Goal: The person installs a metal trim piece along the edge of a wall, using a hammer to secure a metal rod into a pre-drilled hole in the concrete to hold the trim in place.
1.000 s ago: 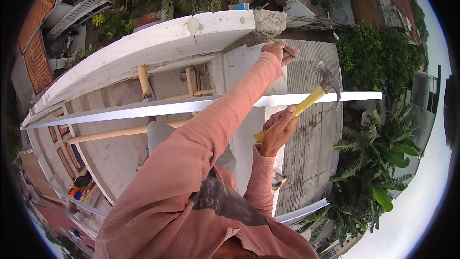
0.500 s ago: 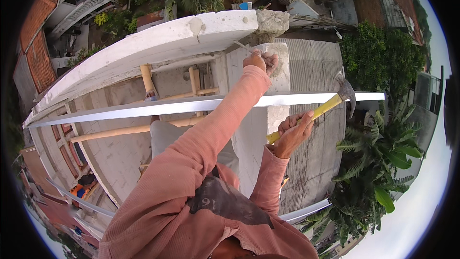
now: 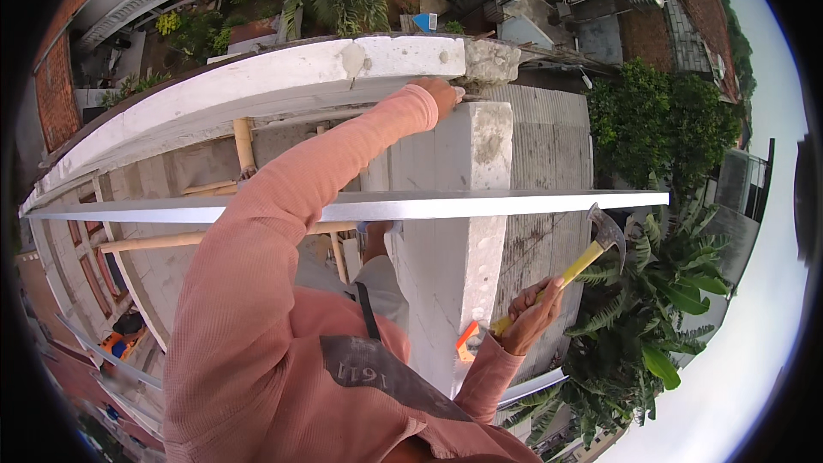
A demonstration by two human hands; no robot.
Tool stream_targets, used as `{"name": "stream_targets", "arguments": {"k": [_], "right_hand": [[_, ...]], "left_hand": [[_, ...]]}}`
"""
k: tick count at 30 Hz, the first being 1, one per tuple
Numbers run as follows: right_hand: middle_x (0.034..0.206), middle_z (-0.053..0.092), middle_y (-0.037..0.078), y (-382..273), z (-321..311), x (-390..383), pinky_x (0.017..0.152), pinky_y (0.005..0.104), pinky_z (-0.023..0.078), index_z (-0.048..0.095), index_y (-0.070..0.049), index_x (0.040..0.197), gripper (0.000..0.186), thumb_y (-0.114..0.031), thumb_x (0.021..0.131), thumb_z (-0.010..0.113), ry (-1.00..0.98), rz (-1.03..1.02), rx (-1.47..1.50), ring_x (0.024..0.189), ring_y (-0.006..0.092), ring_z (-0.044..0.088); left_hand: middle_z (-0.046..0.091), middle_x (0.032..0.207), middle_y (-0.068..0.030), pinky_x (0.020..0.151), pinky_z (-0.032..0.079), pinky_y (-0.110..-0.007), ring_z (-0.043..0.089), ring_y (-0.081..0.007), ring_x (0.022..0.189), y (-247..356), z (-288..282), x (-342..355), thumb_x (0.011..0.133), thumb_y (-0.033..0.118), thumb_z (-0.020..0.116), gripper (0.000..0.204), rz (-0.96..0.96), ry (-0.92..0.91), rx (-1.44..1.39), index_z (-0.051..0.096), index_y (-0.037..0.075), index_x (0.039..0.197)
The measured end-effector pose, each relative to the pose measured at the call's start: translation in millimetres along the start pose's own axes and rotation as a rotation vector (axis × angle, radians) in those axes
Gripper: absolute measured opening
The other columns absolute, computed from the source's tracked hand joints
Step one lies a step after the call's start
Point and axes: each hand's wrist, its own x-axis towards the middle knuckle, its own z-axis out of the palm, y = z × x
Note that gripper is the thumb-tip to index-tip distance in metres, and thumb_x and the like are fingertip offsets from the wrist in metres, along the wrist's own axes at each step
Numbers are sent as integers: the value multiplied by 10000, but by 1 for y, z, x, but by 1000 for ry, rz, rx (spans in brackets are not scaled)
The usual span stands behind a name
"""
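My left hand is closed at the gap between the long white wall and the rough concrete block; what its fingers hold is mostly hidden. My right hand grips the yellow handle of a claw hammer low at the right, its head just below the silver metal beam. That beam crosses under my left forearm and over a white pillar or wall top. An orange-and-silver tool lies on the white surface left of my right wrist.
Wooden poles and bare block walls lie below, where my leg shows. A corrugated roof runs along the right of the white wall. Trees, neighbouring houses and tiled roofs surround the height. A second metal length is at lower left.
My left hand has moved leftward toward the wall's joint, its rod no longer clearly visible. My right hand and hammer have dropped lower. The view has shifted, showing more of my leg.
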Motion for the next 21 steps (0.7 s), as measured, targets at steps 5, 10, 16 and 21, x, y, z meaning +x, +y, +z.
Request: {"name": "stream_targets", "arguments": {"k": [5,10,16,21], "right_hand": [[594,344,-33,0,0,-5,354,219,203,435,-116,834,415,-487,1016,470,8,50,6,417,42,282],[598,345,-37,-3,0,-6,360,206,208,437,-109,826,421,-480,1024,459,8,32,-41,417,36,285],[594,354,-45,-10,12,0,363,202,198,436,-107,813,395,-427,1045,440,-128,54,84,419,23,277],[576,330,-45,-2,-6,5,358,205,191,437,-108,814,421,-470,1029,453,-49,43,186,414,30,273]], "left_hand": [[631,1229,-191,925,530,-472,628,-386,1120,25,14,28,929,159,548,305,-139,25,122,627,88,1214],[649,1261,-146,892,565,-442,636,-315,1156,4,2,-29,798,119,714,362,-392,-238,170,694,87,1159],[703,953,-153,730,541,-400,664,-266,835,-108,10,-114,916,209,583,294,-250,-197,19,633,35,1147],[626,765,-68,496,376,-228,458,-72,519,36,-24,-129,1051,354,414,377,-176,-135,-1495,565,18,1132]]}}
